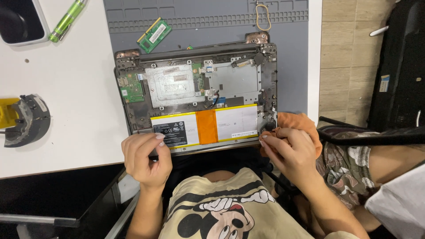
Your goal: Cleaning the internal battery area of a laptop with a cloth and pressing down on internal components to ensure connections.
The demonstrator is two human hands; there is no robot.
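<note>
Both hands curled at opened laptop [195,88] near edge: left hand [146,159], right hand [290,152].

We see the opened laptop [197,86] at the frame's centre, lying on a mat [292,66] that reaches the top edge. A memory module [154,35] lies on the mat above it. Our left hand [146,159] sits at its lower-left corner, our right hand [290,152] at its lower-right, over a cloth [305,124].

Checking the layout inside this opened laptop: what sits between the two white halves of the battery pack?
In the head view, a strip of orange tape spans the middle of the battery pack, between its white halves.
</note>
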